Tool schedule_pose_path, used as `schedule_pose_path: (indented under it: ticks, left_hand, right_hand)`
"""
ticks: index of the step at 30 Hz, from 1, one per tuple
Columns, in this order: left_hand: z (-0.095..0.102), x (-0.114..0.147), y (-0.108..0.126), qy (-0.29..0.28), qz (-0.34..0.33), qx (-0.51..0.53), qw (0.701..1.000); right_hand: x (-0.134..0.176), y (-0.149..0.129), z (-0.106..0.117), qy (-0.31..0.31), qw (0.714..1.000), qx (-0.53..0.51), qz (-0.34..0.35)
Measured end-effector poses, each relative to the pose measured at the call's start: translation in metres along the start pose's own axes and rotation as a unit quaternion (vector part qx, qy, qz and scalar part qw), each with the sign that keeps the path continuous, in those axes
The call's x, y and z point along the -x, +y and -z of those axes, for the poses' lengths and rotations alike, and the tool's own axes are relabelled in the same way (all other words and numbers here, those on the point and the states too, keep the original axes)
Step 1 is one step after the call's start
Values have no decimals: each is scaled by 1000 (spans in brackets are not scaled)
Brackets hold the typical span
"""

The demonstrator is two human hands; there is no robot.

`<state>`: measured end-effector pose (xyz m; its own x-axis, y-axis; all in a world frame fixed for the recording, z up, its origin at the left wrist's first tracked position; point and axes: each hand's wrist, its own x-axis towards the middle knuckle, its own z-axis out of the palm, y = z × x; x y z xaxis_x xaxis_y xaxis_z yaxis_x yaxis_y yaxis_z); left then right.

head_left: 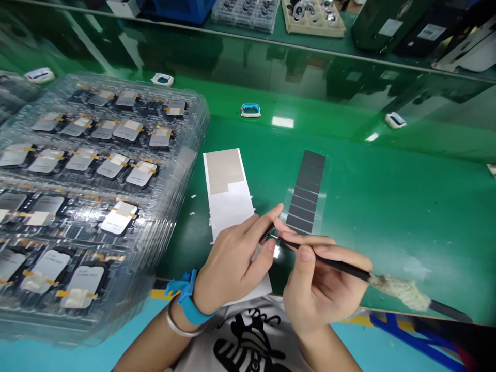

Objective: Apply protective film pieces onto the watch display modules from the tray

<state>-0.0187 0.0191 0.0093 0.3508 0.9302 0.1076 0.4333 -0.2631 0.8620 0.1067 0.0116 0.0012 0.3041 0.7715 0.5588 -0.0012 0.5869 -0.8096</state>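
Observation:
My left hand (236,256), with a blue wrist strap on the arm, pinches a small thin part with a dark edge (266,234); my fingers hide most of it. Between the thumb and fingers of my right hand (329,281) is a pair of black tweezers (343,265), wrapped in pale material near the rear. Their tips meet the part at my left fingertips. Partly under my left hand lies a white backing sheet (230,209) with a beige patch (225,168) at its far end. Just beyond my fingertips is a clear sheet with dark grey rectangular stickers (304,201).
Stacked clear plastic trays (174,178) at left hold several small screen modules (119,217). Small white watch-like cases (250,110) stand along the back of the green bench (387,206). A shelf above carries a parts box (313,18) and a blue container (174,9).

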Motion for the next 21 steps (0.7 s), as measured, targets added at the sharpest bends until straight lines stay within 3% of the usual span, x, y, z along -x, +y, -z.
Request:
schedule_pose_path:
  ticks: [21]
  left_hand:
    - [-2, -1, -1, -3, -4, -7, 1000]
  right_hand:
    - [0, 2, -5, 39, 999, -4, -11]
